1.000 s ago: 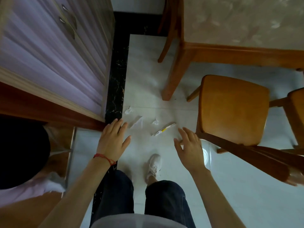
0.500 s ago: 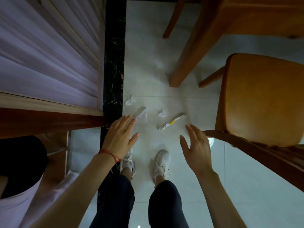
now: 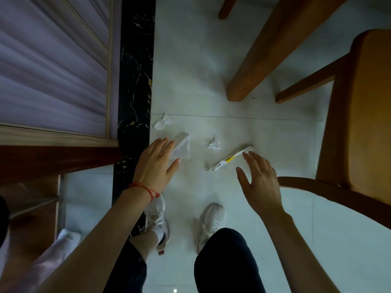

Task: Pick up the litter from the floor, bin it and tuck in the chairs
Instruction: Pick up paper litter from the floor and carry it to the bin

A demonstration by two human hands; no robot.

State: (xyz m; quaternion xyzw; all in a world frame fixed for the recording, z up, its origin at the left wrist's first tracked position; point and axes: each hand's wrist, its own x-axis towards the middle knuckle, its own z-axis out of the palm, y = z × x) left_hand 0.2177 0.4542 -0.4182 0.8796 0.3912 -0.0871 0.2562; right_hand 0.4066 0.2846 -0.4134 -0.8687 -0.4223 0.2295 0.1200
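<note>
My left hand [image 3: 156, 163] is spread flat and loose over a clear wrapper [image 3: 182, 148] near the middle of the frame. My right hand [image 3: 261, 182] is loose too, holding nothing, next to a long white and yellow wrapper [image 3: 229, 159]. Two crumpled tissues [image 3: 161, 122] lie on the floor [image 3: 201, 81] above. A wooden chair [image 3: 359, 115] stands at the right edge.

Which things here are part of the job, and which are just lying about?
Job:
- tissue wad
- clear wrapper
- paper ball
- yellow-marked wrapper
- chair
- left hand, right hand, both open above the litter

Not job:
- cabinet
- table leg
- shoes
</note>
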